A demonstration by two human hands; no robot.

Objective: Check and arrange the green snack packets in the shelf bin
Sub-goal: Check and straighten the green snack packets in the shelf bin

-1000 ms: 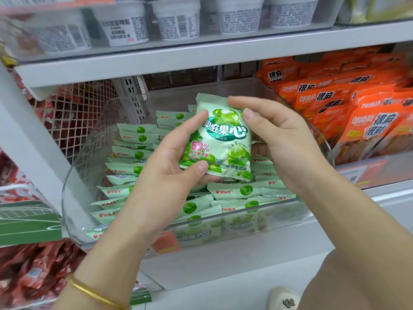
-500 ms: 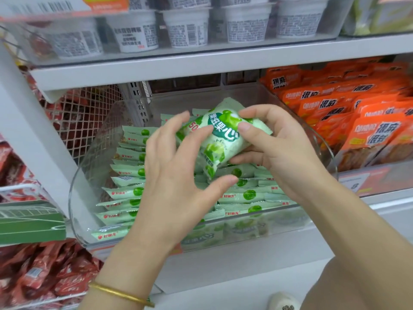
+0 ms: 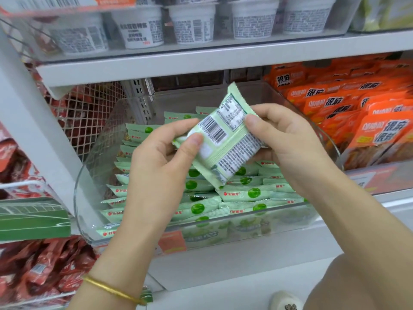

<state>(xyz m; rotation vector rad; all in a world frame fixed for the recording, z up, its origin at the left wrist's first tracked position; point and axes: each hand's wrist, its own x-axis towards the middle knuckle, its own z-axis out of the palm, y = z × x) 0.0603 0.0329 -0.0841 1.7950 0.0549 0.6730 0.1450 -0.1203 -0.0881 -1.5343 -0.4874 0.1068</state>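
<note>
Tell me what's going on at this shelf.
A person holds one green snack packet in both hands above the clear shelf bin, its barcode side facing the camera. The left hand pinches one end, and the right hand grips the other. More green packets lie in rows in the bin below.

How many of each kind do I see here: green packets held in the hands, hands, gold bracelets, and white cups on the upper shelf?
held green packet: 1
hands, left hand and right hand: 2
gold bracelet: 1
white cups in view: 5
Total: 9
</note>
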